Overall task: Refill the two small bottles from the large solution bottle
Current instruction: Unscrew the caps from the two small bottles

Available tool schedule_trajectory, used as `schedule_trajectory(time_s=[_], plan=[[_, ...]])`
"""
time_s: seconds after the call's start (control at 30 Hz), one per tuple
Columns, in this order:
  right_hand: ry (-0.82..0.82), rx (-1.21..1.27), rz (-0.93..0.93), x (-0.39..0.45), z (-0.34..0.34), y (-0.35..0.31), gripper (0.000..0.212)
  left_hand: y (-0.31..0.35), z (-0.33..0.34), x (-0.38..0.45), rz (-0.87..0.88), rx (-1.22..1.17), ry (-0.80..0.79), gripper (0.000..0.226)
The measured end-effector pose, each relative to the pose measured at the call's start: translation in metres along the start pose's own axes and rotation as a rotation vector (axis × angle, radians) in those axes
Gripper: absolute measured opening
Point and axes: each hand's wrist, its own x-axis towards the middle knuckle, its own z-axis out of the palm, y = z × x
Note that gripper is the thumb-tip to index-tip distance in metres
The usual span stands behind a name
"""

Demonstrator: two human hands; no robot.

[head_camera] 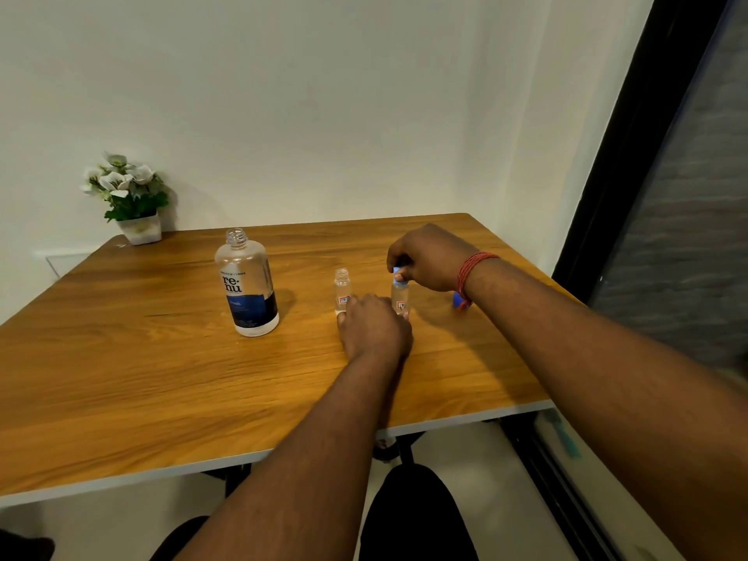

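Observation:
The large solution bottle (247, 283) stands uncapped on the wooden table (121, 358), left of centre. Two small clear bottles stand to its right. The left small bottle (342, 289) is uncapped and nothing holds it. The right small bottle (400, 295) has a blue cap (398, 273) on its neck, and my right hand (429, 257) pinches that cap from above. My left hand (374, 325) lies between the two small bottles, and its fingers grip the base of the right one. Another blue cap (459, 301) lies partly hidden behind my right wrist.
A potted white-flower plant (129, 196) stands at the table's far left corner against the wall. A dark window frame (607, 196) runs along the right side. The table's near edge (243, 463) is just above my knees.

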Motion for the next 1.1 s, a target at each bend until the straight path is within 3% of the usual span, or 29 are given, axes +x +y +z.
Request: schedule_trajectory(time_s=[0.6,1.1], plan=[[-0.022,0.012,0.007,0.001,-0.003,-0.002,0.016,-0.002,0.011,0.005,0.021,0.001,0.015,0.045],[-0.042,-0.02,-0.071,-0.001,-0.004,0.005,0.02,-0.003,0.021,0.019,-0.04,-0.066,-0.005,0.034]])
